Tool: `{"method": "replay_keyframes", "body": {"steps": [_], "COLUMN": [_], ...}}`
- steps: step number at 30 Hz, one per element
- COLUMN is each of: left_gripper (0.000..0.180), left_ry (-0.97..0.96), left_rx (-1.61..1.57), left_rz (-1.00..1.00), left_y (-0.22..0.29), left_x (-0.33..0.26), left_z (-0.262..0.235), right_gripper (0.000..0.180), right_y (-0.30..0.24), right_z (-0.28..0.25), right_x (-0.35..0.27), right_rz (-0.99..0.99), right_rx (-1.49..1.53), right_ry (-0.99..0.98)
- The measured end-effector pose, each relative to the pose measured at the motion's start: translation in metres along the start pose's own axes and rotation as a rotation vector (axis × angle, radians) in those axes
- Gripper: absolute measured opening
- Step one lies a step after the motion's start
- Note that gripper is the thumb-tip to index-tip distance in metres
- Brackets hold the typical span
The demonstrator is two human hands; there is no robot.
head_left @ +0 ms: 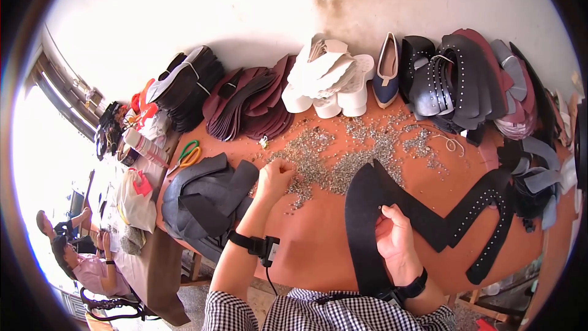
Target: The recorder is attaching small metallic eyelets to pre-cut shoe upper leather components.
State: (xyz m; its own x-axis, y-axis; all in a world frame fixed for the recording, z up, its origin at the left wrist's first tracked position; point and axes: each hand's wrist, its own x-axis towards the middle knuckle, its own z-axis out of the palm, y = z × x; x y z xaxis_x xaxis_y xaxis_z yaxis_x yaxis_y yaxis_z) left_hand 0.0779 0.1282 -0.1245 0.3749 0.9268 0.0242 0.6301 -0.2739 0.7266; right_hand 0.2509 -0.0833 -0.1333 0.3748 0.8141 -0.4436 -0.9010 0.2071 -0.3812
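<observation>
My left hand hovers at the left edge of a scatter of small shiny metal studs. Its fingertips are pinched together; whatever they may hold is too small to make out. In my right hand is a black shoe upper piece, a curved flat cut-out, gripped with the thumb on its face by a small dot. Beyond it to the right lies another black piece with rows of silver studs; where the two overlap I cannot tell.
Dark grey cut pieces pile up beside scissors. Along the wall stand maroon pieces, white soles, a navy pointed shoe and studded black uppers. Two people sit at far left.
</observation>
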Motion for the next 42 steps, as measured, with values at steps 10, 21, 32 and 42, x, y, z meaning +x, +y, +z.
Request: {"method": "replay_keyframes", "body": {"steps": [10, 21, 32, 42], "left_gripper": [0.018, 0.018, 0.008, 0.010], "left_ry": [-0.058, -0.208, -0.527, -0.393], "left_rx": [-0.668, -1.232, -1.492, -0.856], "left_rz": [-0.243, -0.447, -0.417, -0.060], "left_y": [-0.005, 0.012, 0.033, 0.084], "left_x": [-0.011, -0.044, -0.070, -0.102], "left_z": [-0.001, -0.007, 0.008, 0.020], "right_gripper": [0.021, 0.017, 0.012, 0.008], "right_y": [0.002, 0.005, 0.010, 0.012], "right_z": [-0.007, -0.004, -0.010, -0.001], "right_x": [0.004, -0.002, -0.003, -0.007], "right_rz": [0.053, -0.124, -0.157, -0.141], "right_rx": [0.048, -0.197, -0.317, -0.389], "right_ry": [0.029, -0.008, -0.060, -0.020]}}
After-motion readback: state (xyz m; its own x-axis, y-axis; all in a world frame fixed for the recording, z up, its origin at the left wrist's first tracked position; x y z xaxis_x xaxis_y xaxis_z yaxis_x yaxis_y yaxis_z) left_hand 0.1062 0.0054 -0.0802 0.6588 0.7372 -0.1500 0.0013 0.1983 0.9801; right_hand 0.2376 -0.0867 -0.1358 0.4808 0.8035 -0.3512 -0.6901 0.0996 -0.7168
